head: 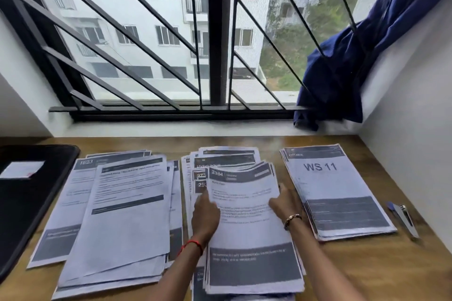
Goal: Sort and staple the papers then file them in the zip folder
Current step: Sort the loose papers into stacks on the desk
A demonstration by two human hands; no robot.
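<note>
Middle stack [247, 222], left hand [205, 217] touching its edge, right hand [285, 205] seemingly gripping opposite

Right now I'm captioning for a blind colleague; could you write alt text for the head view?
The left hand and right hand hold a bundle of sheets by its side edges over the middle of three paper piles on a wooden table. A black zip folder lies far left, a stapler far right.
</note>
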